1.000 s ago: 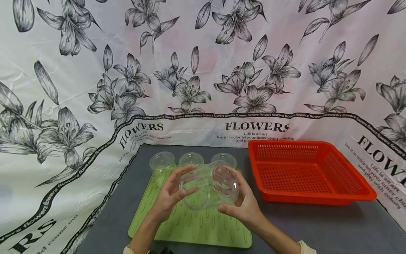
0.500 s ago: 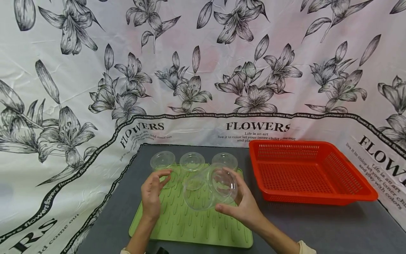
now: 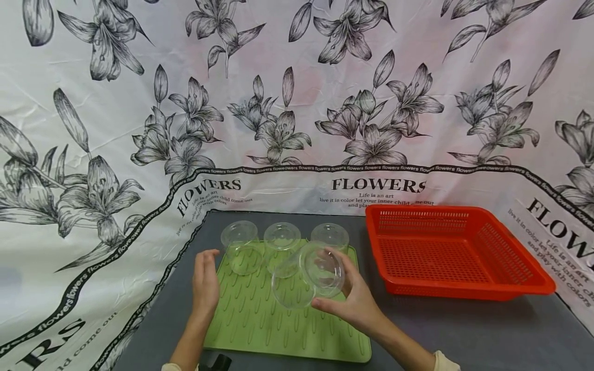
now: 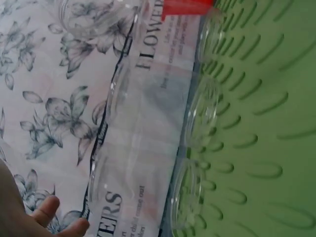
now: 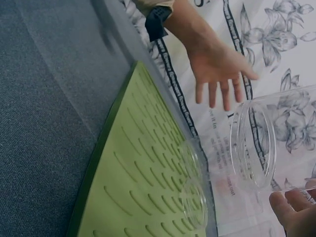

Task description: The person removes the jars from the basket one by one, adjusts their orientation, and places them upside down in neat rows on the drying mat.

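Note:
In the head view my right hand [image 3: 355,299] grips a clear, see-through cup [image 3: 293,287] by one end, thumb at the near side and fingers around the far side. The cup is tilted on its side above a green ridged mat [image 3: 278,330]. To the left, my left hand [image 3: 204,291] is raised beside the mat's edge, holding nothing. In the right wrist view its fingers [image 5: 212,94] spread apart from the cup's ringed end [image 5: 253,143]. Three similar clear cups, the left one [image 3: 238,234], the middle one [image 3: 282,237] and the right one [image 3: 329,236], stand upright along the mat's back edge.
A red perforated basket [image 3: 441,257] stands on the grey table [image 3: 464,330] right of the mat. A flower-printed white sheet [image 3: 297,113] hangs behind the table and along its sides. A small black object [image 3: 221,362] shows by my left wrist.
My left hand has let go of the cup and moved left, away from it. My right hand keeps holding the cup almost in place, its tilt slightly changed.

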The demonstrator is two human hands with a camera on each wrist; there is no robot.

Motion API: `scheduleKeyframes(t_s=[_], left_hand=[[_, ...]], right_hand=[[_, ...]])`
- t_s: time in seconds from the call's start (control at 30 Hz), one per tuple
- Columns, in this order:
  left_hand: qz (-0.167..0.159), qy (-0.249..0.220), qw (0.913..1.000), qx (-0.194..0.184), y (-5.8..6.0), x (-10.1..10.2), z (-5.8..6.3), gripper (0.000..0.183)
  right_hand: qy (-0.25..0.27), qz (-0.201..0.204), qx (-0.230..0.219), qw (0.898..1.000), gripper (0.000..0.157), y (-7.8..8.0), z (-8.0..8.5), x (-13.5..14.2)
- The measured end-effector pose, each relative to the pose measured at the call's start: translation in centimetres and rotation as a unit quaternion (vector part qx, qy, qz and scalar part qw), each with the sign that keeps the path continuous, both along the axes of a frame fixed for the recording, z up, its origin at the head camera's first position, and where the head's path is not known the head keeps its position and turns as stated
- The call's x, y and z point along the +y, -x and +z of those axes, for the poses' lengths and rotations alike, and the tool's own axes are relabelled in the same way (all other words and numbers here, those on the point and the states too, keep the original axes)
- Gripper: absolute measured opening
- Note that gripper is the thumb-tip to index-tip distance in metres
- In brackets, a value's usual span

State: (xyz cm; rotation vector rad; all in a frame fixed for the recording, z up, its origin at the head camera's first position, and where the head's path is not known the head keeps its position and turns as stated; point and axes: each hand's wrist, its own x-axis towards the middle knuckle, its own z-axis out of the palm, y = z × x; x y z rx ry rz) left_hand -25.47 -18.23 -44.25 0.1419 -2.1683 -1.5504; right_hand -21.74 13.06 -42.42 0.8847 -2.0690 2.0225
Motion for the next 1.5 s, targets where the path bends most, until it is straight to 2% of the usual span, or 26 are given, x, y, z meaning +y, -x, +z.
scheduleKeyframes(t_s=[0.17, 0.3, 0.4, 0.5, 0.6, 0.8, 0.9, 1.3, 1.5], left_hand=[[-0.005, 0.022, 0.9963, -0.083, 0.3, -0.8, -0.6, 0.06], [-0.015, 0.071, 0.9892, -0.127, 0.6, -1.4, -1.3, 0.066], [-0.023, 0.126, 0.9776, -0.167, 0.8, -1.9, -2.0, 0.072], [-0.039, 0.174, 0.9602, -0.215, 0.8, -2.3, -2.8, 0.08], [-0.064, 0.188, 0.948, -0.249, 0.7, -2.7, -3.5, 0.085], [-0.081, 0.197, 0.9393, -0.269, 0.6, -2.9, -4.1, 0.092], [-0.083, 0.205, 0.9358, -0.275, 0.6, -2.9, -4.2, 0.092], [-0.079, 0.257, 0.909, -0.318, 0.9, -3.0, -5.4, 0.086], [-0.08, 0.261, 0.9039, -0.329, 0.8, -2.9, -5.4, 0.088]], right_hand=[[-0.015, -0.016, -0.006, 1.0, 0.089, 0.1, -0.1, 0.1], [-0.028, -0.032, -0.011, 0.999, 0.089, 0.2, -0.3, 0.3], [-0.04, -0.042, -0.016, 0.998, 0.089, 0.2, -0.5, 0.6], [-0.059, -0.054, -0.027, 0.996, 0.089, 0.2, -0.6, 0.9], [-0.091, -0.075, -0.038, 0.992, 0.09, 0.0, -0.8, 1.4], [-0.137, -0.117, -0.084, 0.98, 0.094, -0.3, -1.3, 2.5], [-0.152, -0.129, -0.089, 0.976, 0.091, -0.3, -1.6, 3.0], [-0.193, -0.131, -0.098, 0.967, 0.096, -0.6, -2.5, 3.8], [-0.2, -0.133, -0.095, 0.966, 0.098, -0.5, -3.3, 4.1]])
